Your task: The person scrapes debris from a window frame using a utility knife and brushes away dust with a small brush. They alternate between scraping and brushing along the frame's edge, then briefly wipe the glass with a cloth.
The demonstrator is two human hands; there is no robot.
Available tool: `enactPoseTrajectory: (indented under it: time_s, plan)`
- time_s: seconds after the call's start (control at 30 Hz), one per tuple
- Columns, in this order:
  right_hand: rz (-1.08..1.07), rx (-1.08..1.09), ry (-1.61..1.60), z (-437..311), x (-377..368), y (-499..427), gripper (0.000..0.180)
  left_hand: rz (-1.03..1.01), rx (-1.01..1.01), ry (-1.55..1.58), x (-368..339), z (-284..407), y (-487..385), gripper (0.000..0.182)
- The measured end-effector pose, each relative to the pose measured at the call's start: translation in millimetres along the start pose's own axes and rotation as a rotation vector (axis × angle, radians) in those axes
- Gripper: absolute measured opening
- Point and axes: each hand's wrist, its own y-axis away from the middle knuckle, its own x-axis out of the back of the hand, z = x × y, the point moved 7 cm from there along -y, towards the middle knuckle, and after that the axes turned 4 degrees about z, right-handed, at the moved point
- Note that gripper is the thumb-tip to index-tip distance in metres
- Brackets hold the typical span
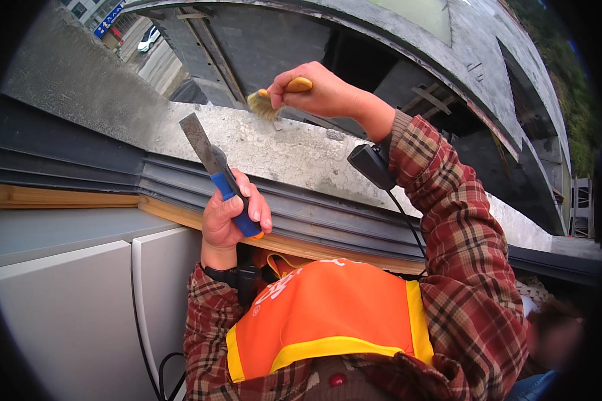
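My left hand (226, 215) grips a scraper (201, 143) with a flat, worn metal blade and a blue handle ending in orange. A dark, narrow tool (220, 158) lies along the scraper in the same grasp; its kind is unclear. The blade points up and away, over the inner edge of the concrete windowsill (301, 150). Farther out, my right hand (326, 95) holds a paintbrush (262, 105) by its yellow wooden handle, bristles pointing down above the sill's outer edge. Whether the bristles touch the concrete is hard to tell. Cracks and small crumbs mark the sill.
Dark metal window tracks (281, 198) and a wooden strip (165, 209) run before me. Light grey cabinet panels (65, 311) stand at left. A black device with a cable (371, 165) hangs at my right wrist. Beyond the sill is a drop towards an unfinished concrete building (281, 50).
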Motion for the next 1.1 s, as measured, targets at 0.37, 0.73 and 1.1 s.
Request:
enactPoseTrajectory:
  time_s: [0.37, 0.73, 1.1]
  plan:
    - [0.065, 0.104, 0.273, 14.9, 18.6, 20.5, 0.010, 0.022, -0.042, -0.027, 8.0, 5.7, 7.8, 0.022]
    - [0.052, 0.088, 0.400, 4.5, 30.3, 73.5, 0.008, 0.059, -0.032, 0.001, 9.7, 5.3, 7.0, 0.021]
    - [0.170, 0.037, 0.130, 21.3, 84.3, 92.5, 0.005, 0.073, 0.003, -0.030, 13.3, 3.7, 7.3, 0.022]
